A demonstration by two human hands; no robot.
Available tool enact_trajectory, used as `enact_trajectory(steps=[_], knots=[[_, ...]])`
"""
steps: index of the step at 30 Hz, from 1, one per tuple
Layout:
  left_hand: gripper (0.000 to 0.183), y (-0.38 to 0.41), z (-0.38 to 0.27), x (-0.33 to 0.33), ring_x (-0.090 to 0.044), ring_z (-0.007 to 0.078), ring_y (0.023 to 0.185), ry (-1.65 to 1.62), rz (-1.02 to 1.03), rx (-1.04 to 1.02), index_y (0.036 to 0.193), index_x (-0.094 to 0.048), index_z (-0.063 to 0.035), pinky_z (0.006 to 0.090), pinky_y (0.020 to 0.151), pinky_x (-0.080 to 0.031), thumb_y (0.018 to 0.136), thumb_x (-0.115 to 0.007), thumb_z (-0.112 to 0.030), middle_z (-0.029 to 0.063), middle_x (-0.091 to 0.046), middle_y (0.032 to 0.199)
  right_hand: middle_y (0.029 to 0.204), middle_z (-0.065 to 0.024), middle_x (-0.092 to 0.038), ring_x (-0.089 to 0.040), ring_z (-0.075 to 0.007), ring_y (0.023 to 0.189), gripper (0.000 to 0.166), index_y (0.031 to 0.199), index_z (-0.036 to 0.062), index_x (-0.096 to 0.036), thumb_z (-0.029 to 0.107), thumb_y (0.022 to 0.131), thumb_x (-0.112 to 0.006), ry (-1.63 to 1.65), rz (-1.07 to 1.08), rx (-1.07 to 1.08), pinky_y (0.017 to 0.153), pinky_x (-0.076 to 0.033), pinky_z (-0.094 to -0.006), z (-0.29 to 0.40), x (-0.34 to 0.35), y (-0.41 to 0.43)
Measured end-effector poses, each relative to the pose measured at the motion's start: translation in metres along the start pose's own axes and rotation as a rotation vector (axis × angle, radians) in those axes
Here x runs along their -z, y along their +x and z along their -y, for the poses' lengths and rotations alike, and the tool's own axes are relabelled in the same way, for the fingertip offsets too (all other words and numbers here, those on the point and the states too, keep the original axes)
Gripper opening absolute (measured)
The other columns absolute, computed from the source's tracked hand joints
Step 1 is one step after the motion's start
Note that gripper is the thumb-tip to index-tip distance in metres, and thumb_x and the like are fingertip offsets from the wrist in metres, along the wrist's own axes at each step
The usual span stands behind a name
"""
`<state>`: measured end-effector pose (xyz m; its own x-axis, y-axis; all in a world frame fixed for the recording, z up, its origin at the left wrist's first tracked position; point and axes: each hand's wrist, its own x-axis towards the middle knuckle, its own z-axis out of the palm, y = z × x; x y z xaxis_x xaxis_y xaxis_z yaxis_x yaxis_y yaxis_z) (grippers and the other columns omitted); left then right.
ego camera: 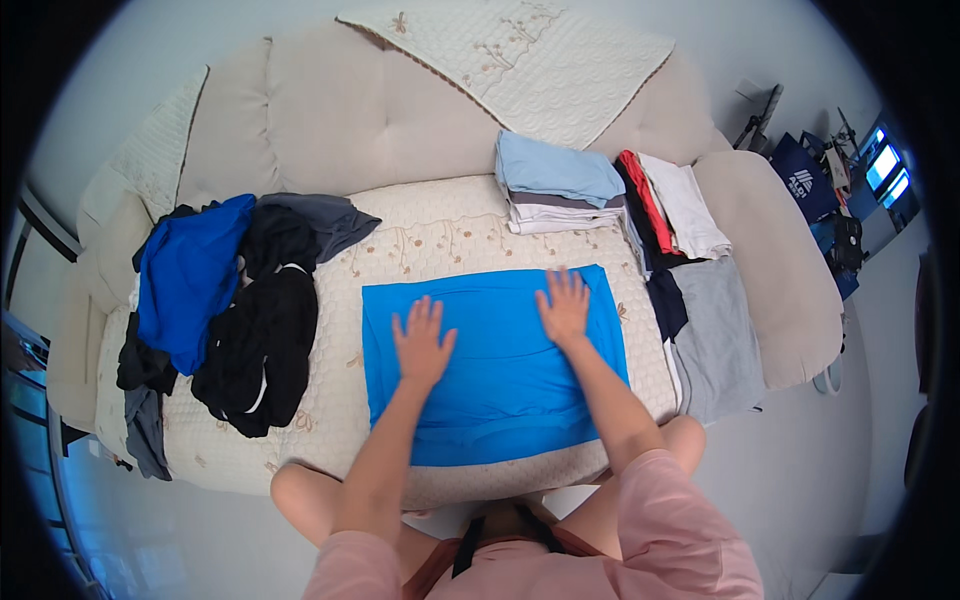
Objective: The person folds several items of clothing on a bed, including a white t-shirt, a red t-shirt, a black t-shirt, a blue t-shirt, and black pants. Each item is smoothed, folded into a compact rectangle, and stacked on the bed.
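A bright blue garment (495,375), folded into a wide rectangle, lies on the quilted cover of a sofa seat before me. My left hand (424,341) rests palm down on its left part, fingers apart. Near the garment's upper right edge, my right hand (565,306) is flat on the fabric with its fingers spread too. Neither hand grips anything. Soft creases run across the middle and lower part of the blue cloth.
Loose clothes pile up at left: a royal blue garment (195,285) and black clothing (262,345). At the back right are folded light blue clothes (559,169), a folded white garment (686,202) and grey clothing (716,330), beside the sofa's armrest (772,270).
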<state>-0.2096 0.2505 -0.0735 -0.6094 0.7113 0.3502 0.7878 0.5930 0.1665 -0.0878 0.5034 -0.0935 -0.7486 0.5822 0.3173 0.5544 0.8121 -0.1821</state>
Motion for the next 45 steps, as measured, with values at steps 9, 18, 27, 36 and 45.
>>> enact_trajectory(steps=[9, 18, 27, 36, 45], knots=[[0.051, -0.018, 0.027, 0.035, -0.029, 0.0295, 0.132, 0.056, -0.088, 0.104, 0.131, -0.043, -0.0061, 0.0514, 0.108, -0.016, 0.087, -0.050, -0.032, 0.0147, -0.036, 0.139, 0.144, -0.0115, -0.030, -0.024, -0.0295, 0.134, 0.050, 0.136, 0.0135, -0.038, 0.026, 0.087, -0.044, -0.161, -0.122, -0.058, 0.107, -0.013, -0.0543, -0.015, 0.016, 0.021], [0.053, 0.033, 0.061, -0.012, -0.030, 0.0251, 0.132, -0.147, 0.065, 0.033, 0.134, -0.040, -0.0101, 0.0502, 0.109, -0.013, 0.089, -0.046, -0.038, 0.0088, -0.034, 0.142, 0.145, -0.0088, -0.030, -0.024, -0.0283, 0.134, 0.052, 0.139, 0.0189, -0.034, 0.042, 0.092, -0.037, -0.022, 0.028, 0.082, 0.108, -0.009, -0.0548, -0.036, 0.000, 0.017], [0.058, -0.037, -0.015, 0.051, -0.026, 0.0288, 0.134, -0.059, 0.077, -0.083, 0.138, -0.035, -0.0130, 0.0548, 0.108, -0.010, 0.087, -0.050, -0.036, 0.0120, -0.025, 0.146, 0.148, -0.0119, -0.021, -0.018, -0.0344, 0.136, 0.058, 0.141, 0.0182, -0.030, 0.037, 0.088, -0.048, -0.007, 0.068, 0.193, 0.105, -0.009, -0.0603, 0.029, 0.076, -0.062], [0.058, -0.153, -0.024, 0.083, -0.033, 0.0281, 0.127, -0.064, 0.266, -0.292, 0.133, -0.040, -0.0139, 0.0541, 0.103, -0.021, 0.081, -0.059, -0.032, 0.0109, -0.034, 0.139, 0.148, -0.0152, -0.019, -0.017, -0.0345, 0.136, 0.064, 0.140, 0.0186, -0.034, 0.037, 0.083, -0.057, 0.099, 0.309, 0.270, 0.107, -0.009, -0.0564, 0.002, 0.123, -0.192], [0.027, -0.160, -0.015, 0.072, -0.051, 0.0249, 0.100, -0.235, 0.202, -0.303, 0.096, -0.058, -0.0063, 0.0434, 0.088, -0.035, 0.070, -0.062, -0.010, 0.0078, -0.055, 0.101, 0.100, -0.0127, -0.051, -0.049, -0.0281, 0.095, 0.033, 0.098, 0.0065, -0.059, 0.011, 0.066, -0.068, 0.253, 0.253, 0.460, 0.084, -0.036, -0.0392, -0.008, 0.124, -0.194]])
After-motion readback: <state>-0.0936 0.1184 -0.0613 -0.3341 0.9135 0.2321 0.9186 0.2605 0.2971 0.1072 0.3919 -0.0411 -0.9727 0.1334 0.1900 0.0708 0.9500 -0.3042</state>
